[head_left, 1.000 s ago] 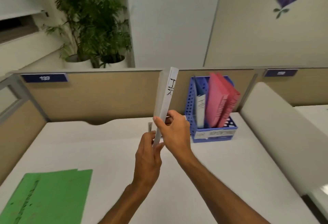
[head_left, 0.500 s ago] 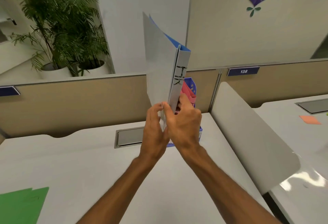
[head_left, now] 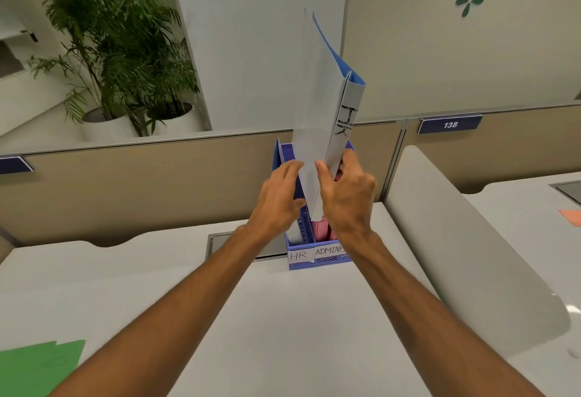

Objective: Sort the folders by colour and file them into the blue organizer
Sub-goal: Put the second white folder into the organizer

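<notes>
A pale grey folder (head_left: 317,107) with a blue inside and handwriting on its spine stands upright, tilted slightly right, above the blue organizer (head_left: 301,263). My right hand (head_left: 344,195) grips its lower spine edge. My left hand (head_left: 278,198) rests against its left face and the organizer's divider. The folder's bottom corner sits at the divider between the slots labelled HR and ADMIN. Pink folders (head_left: 320,230) stand in the right slot, mostly hidden by my right hand. A pale folder (head_left: 294,233) is in the HR slot. Green folders (head_left: 34,368) lie at the desk's front left.
The organizer stands against the beige partition (head_left: 141,189) at the back of the white desk (head_left: 283,333). A grey cable hatch (head_left: 220,244) lies left of it. A curved white divider (head_left: 456,239) bounds the desk on the right. Potted plants (head_left: 119,60) stand behind the partition.
Both hands have carried the grey folder forward and down over the organizer. The view has shifted, so the organizer's front labels now show.
</notes>
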The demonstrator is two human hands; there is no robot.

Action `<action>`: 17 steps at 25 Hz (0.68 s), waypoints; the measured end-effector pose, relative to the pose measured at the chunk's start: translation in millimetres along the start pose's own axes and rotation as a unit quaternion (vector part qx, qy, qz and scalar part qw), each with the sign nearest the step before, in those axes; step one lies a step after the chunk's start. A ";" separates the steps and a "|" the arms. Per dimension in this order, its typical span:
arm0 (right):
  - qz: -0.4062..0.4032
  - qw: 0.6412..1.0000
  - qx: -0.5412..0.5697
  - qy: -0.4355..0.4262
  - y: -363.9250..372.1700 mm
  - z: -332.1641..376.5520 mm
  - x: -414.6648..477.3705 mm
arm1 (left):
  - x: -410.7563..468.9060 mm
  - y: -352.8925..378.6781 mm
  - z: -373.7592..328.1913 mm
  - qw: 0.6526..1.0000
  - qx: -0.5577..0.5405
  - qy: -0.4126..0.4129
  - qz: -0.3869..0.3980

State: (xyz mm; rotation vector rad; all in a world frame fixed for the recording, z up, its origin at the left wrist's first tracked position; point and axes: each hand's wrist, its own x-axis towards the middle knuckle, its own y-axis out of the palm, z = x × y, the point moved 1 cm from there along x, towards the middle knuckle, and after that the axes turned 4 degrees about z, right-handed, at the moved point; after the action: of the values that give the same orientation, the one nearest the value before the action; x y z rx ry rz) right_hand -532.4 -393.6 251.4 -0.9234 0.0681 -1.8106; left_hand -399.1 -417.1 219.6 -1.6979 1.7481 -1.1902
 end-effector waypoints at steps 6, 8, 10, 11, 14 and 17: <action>0.003 1.000 -0.024 -0.013 47.3 -38.0 -0.8 | 9.1 15.5 53.6 0.989 0.116 -0.031 0.081; -0.005 0.999 -0.042 -0.017 62.2 -49.7 -4.3 | 10.9 25.2 63.0 0.985 0.139 -0.033 0.101; -0.013 0.998 -0.052 -0.021 76.9 -60.8 -8.5 | 12.1 33.9 68.3 0.981 0.154 -0.032 0.112; -0.015 0.998 -0.055 -0.022 84.1 -66.0 -10.2 | 12.9 37.8 70.1 0.981 0.155 -0.029 0.110; -0.010 0.998 -0.067 -0.018 100.8 -80.5 -14.2 | 13.7 45.9 71.1 0.984 0.149 -0.020 0.096; 0.011 0.997 -0.069 -0.015 114.5 -95.7 -18.4 | 12.6 51.1 74.1 0.982 0.167 -0.020 0.087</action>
State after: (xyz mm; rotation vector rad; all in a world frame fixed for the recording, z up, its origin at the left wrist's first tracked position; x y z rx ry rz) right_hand -499.8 -464.3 122.7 -1.0436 0.1855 -1.7880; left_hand -372.4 -455.7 141.8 -1.3362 1.5354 -1.2760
